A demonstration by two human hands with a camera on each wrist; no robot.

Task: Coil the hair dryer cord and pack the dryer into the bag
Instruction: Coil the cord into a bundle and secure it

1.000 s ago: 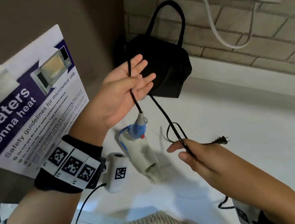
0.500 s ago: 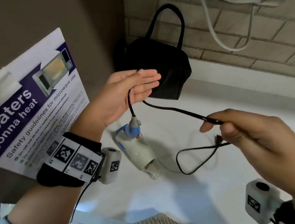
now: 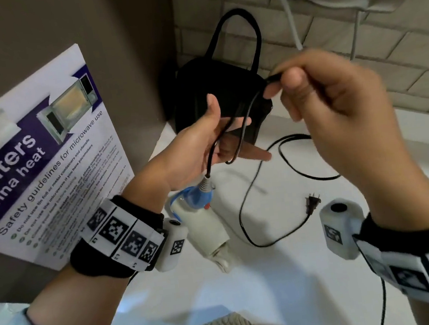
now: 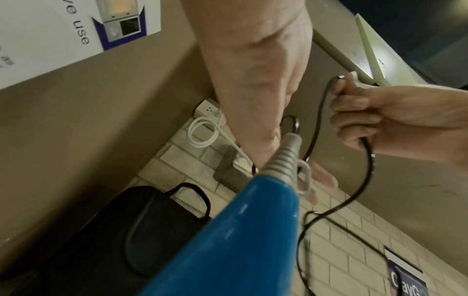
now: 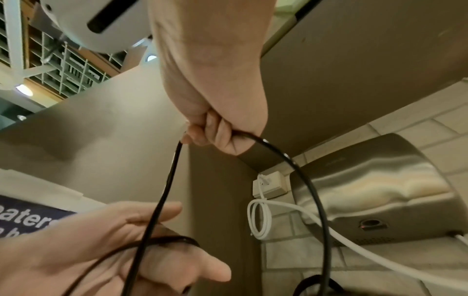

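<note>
1. Pinching the black cord (image 3: pixel 241 129) between thumb and curled fingers, the right hand (image 3: pixel 336 111) is raised in front of the black bag (image 3: pixel 200 94); the cord runs through its fist and out below.
2. The left hand (image 3: pixel 198 148) is held flat, its fingers straight and together, with the cord looped around them and across the palm; no finger curls to grip it.
3. From that loop a short run of cord drops to the grey strain relief of the hair dryer (image 3: pixel 201 217), blue at the handle end and white along the body, just below the left wrist; whether it hangs or lies on the white counter (image 3: pixel 287 274) cannot be told.
4. Slack cord lies in loose curves on the counter, ending at the plug (image 3: pixel 312 202), which lies apart from both hands.
5. The bag stands upright in the corner against the brick wall (image 3: pixel 355 47), handles up, beside a microwave safety poster (image 3: pixel 46 154).
</note>
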